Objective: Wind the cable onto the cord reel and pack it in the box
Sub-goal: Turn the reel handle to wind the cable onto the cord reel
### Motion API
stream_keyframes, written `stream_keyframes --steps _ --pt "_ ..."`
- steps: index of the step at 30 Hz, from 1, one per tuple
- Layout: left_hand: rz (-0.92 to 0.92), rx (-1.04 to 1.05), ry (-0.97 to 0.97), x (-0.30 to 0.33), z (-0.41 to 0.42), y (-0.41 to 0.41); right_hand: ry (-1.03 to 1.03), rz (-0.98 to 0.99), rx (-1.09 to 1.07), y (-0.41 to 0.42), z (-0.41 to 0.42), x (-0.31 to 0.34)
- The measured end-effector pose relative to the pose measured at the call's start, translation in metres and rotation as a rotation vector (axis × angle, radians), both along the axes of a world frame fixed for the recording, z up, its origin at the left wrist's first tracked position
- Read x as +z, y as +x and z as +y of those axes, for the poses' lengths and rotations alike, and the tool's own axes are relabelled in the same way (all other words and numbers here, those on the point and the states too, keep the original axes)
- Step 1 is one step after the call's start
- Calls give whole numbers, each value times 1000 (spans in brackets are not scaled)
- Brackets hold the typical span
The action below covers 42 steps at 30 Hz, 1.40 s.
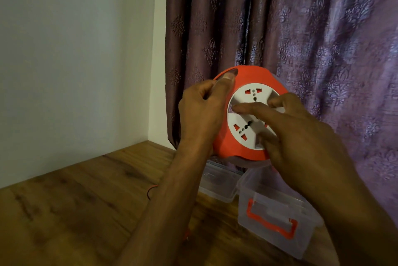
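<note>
From the head camera, a round orange plastic cord reel (243, 112) with a white socket face is held up in the air in front of a purple patterned curtain (301, 39), above the far edge of a brown wooden table (75, 211). The left hand (202, 112) is closed on the reel's left rim — its thumb lies over the upper-left edge of the orange housing. The right hand (297, 140) rests on the white face, the index finger stretched across the middle and the other fingers curled at the lower-right rim; it presses on the reel, but whether it truly clasps it cannot be told.

Below the reel, on the table, stands a clear plastic storage box (217, 181), open. Just beside it to the right lies a clear plastic lid (277, 218) with an orange handle, partly covered by the right forearm. A short loop of thin red cable (151, 189) shows on the tabletop beside the left forearm — the rest of it is hidden. A plain white wall (75, 50) fills the left side.
</note>
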<state>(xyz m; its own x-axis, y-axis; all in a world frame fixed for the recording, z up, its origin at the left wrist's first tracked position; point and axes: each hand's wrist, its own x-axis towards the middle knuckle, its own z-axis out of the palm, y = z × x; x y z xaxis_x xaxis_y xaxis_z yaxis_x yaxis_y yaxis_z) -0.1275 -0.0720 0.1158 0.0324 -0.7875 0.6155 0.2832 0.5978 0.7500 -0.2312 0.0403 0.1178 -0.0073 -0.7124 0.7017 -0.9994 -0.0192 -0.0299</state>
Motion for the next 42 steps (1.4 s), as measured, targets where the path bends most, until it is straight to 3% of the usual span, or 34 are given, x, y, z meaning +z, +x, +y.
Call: stream_keyframes --steps 10,27,30,34,42 --pt "12 61 -66 0 5 -2 -157 -129 -13 0 -9 -7" --pt "11 138 -128 -4 3 -12 -340 -634 -41 8 -18 -14" --pt "4 156 -117 -4 1 -10 -278 -574 -66 10 -17 -15" --pt "20 132 -82 -3 -1 -8 -244 -313 -138 6 -10 -10" --pt "0 176 -99 -1 -3 1 -104 -88 -10 16 -5 -4"
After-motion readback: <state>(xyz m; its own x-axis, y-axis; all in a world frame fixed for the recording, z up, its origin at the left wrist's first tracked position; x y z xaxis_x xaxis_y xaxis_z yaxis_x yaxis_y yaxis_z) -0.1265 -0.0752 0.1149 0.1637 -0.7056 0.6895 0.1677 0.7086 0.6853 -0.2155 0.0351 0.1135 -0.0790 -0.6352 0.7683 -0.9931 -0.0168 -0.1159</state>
